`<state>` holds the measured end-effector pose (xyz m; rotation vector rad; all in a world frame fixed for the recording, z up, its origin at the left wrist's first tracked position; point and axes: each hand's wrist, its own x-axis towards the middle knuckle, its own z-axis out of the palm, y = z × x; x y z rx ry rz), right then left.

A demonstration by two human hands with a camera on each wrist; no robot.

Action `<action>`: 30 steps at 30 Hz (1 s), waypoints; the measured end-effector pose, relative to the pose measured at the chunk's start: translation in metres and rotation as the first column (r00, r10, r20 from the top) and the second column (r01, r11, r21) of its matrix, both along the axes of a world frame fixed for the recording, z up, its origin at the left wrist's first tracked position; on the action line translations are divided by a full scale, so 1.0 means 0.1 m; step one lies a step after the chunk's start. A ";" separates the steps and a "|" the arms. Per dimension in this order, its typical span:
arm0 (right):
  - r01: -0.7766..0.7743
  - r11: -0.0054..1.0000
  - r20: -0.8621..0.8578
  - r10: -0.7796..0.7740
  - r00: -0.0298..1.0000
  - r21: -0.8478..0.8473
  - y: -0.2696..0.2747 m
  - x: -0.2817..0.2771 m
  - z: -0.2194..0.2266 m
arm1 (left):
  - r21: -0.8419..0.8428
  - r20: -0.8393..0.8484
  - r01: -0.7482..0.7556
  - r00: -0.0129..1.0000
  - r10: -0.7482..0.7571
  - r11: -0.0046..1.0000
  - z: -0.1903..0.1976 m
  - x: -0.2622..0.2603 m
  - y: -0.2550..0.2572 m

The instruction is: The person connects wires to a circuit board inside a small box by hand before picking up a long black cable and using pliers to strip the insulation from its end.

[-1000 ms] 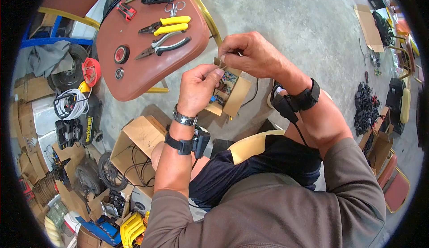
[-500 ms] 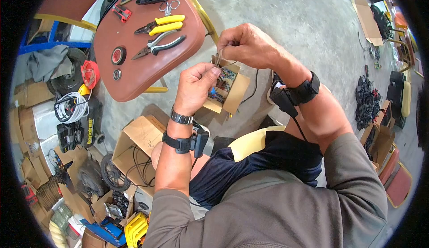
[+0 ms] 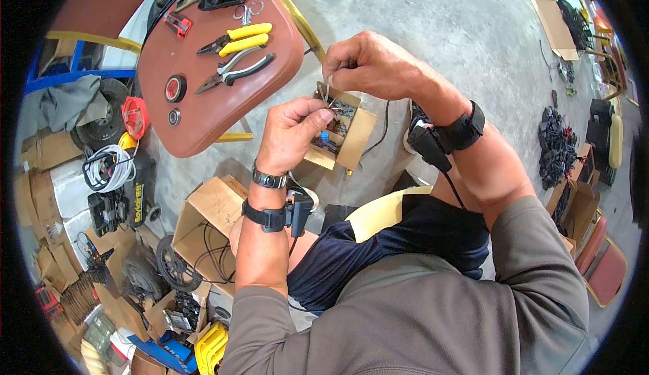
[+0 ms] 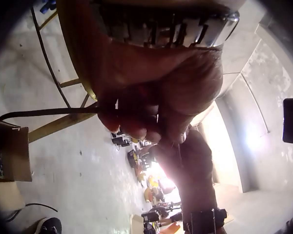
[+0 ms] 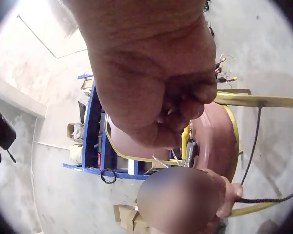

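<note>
My left hand (image 3: 287,137) grips a dark cable (image 4: 49,112) between thumb and fingers; its long end trails away from the hand. At the thumb tip, thin wire ends (image 5: 159,161) stick out of the grip. Just above and to the right, my right hand (image 3: 372,67) has its fingers curled and pinches a thin wire, its fingertips a short gap from the left thumb. The pinched part is mostly hidden by the fingers. Below both hands, an open cardboard box (image 3: 358,138) holds several small coloured wires and connectors.
On the brown chair seat (image 3: 203,114) lie yellow-handled pliers (image 3: 245,39), grey-and-black pliers (image 3: 236,71), scissors (image 3: 248,12), a tape roll (image 3: 175,88) and a red tool (image 3: 178,25). Another carton (image 3: 209,216) with black cables stands by the left knee. A cable heap (image 3: 558,142) lies right.
The right hand has risen a little away from the left thumb, widening the gap, and wire strands show between them. The left hand keeps its grip while the whole view shifts slightly.
</note>
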<state>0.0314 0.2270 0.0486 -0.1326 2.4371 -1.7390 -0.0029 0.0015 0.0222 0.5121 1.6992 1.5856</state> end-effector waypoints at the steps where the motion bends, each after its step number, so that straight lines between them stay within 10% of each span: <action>1: 0.000 1.000 0.024 0.000 1.000 -0.019 0.00 0.00 -0.01 | 0.000 -0.029 0.026 0.999 -0.026 1.000 0.01 -0.01 -0.01; 9: 0.003 0.995 0.118 0.009 0.993 -0.097 0.02 0.00 0.00 | 0.064 -0.030 0.073 0.997 -0.072 0.995 0.02 0.01 -0.06; 15: 0.048 0.983 0.057 -0.039 0.998 -0.177 0.01 0.00 0.04 | 0.193 -0.335 -0.130 0.923 0.190 0.973 -0.08 0.09 0.02; 30: 0.148 0.928 0.103 -0.120 0.987 -0.342 -0.10 0.02 -0.05 | 0.316 -0.027 -0.446 0.878 0.478 0.837 -0.08 0.12 0.13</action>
